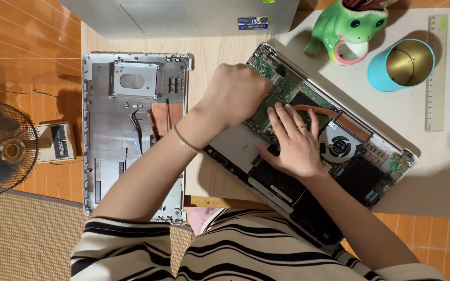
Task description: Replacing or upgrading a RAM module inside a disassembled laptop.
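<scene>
warm, even light from above; soft shadows, sharp focus.

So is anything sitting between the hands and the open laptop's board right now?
Nothing visible. The left hand is already down on the green circuit board of the opened laptop, and the right hand lies flat beside the copper heat pipe and fan.

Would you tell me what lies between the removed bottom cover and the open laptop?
In the head view, bare wooden table, crossed by the left forearm, separates the cover from the laptop.
</scene>
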